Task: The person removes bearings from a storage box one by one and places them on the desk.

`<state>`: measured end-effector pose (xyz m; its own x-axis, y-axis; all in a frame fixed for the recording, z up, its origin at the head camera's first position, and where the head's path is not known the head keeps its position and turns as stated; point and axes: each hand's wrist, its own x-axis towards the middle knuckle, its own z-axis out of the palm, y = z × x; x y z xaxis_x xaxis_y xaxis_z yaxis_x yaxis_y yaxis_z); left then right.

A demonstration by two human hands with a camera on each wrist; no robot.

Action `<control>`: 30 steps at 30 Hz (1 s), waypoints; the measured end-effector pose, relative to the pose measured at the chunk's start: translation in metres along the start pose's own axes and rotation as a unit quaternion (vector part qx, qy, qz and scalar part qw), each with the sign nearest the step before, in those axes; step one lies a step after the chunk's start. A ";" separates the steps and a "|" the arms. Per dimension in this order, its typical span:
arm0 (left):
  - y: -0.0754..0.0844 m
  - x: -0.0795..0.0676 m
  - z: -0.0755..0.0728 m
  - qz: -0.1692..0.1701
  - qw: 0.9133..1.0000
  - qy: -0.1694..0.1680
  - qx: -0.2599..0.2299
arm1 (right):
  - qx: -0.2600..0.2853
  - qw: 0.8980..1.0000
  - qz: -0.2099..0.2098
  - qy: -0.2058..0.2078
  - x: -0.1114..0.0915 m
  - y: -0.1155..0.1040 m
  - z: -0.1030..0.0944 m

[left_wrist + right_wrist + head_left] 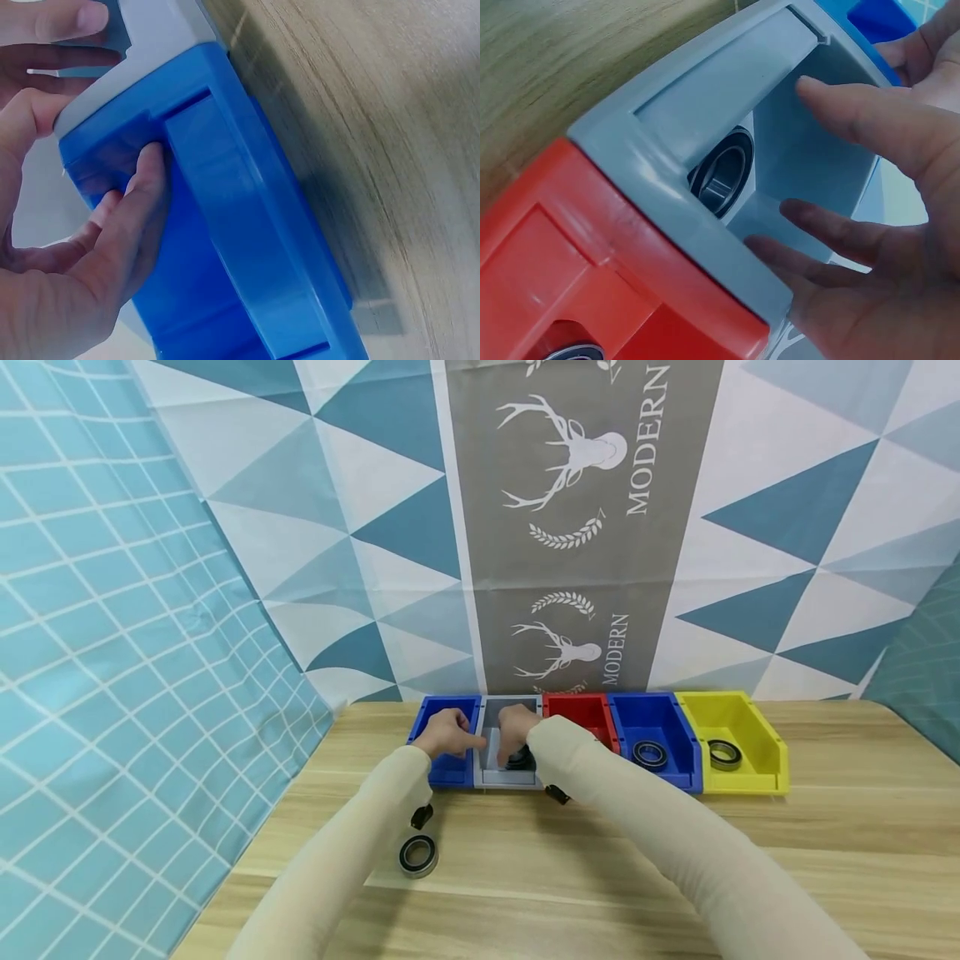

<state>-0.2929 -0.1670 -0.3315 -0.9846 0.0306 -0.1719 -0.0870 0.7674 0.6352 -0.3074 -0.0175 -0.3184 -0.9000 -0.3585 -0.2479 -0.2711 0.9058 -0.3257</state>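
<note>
Left grip (447, 732) pinches blue bin (247, 202); right grip (516, 729) spread.

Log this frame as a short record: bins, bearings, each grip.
bins, left to right: left blue bin, grey bin, red bin, right blue bin, yellow bin
binned bearings: grey-bin bearing, red-bin bearing (partly visible), right-blue bearing, yellow-bin bearing
loose bearing: on the table, in front of the bins
left grip: appears to pinch the wall between left blue bin and grey bin
right grip: reaches into grey bin; no contact with its bearing visible
</note>
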 end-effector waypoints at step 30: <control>0.002 0.000 -0.003 0.010 1.000 -0.011 -0.004 | -0.041 0.998 0.027 0.039 0.037 -0.001 0.032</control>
<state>-0.2935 -0.1670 -0.3277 -0.9828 0.0604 -0.1746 -0.0677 0.7614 0.6448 -0.3299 -0.0389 -0.3565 -0.9371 -0.2924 -0.1904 -0.2453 0.9402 -0.2365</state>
